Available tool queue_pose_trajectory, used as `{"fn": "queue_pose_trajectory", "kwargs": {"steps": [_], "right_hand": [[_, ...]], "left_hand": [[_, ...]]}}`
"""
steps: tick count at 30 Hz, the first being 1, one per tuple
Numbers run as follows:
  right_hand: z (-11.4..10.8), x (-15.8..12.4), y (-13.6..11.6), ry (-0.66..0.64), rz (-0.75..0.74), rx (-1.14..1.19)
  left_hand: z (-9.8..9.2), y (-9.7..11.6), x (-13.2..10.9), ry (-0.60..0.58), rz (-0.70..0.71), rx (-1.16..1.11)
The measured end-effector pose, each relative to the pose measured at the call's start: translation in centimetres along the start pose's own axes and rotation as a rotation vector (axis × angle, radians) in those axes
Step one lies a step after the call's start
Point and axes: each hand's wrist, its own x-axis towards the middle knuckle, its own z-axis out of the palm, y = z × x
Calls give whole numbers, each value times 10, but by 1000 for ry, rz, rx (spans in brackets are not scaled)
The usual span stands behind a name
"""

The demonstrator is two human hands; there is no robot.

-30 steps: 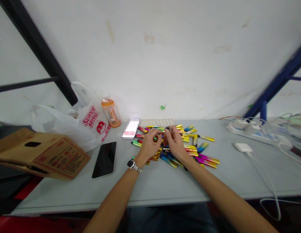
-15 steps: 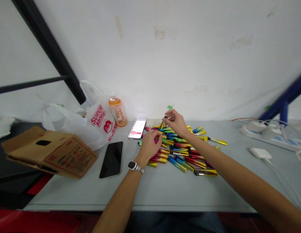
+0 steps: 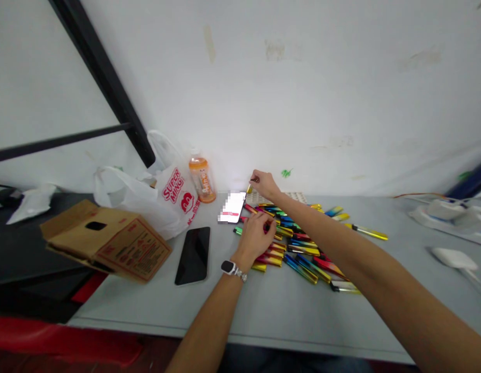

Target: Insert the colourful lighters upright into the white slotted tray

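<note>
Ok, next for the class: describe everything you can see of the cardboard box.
The cardboard box is brown, with red printing on one face, a dark rounded hole in the upper face and an open flap at its left end. It lies askew at the left edge of the table, jutting past it. A white plastic bag is behind; contact is unclear.
</note>
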Motion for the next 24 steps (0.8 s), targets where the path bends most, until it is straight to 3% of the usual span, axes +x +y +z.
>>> {"fn": "queue_pose_trajectory", "kwargs": {"steps": [10, 18, 24], "right_hand": [[-4, 14, -13, -169, 9, -300], [-5, -16, -26, -110, 2, -488], [-18, -32, -18, -289, 38, -455]], "left_hand": [[-3, 0, 1, 0, -9, -9], [2, -4, -1, 5, -4, 16], [1, -1, -1, -4, -18, 29]]}}
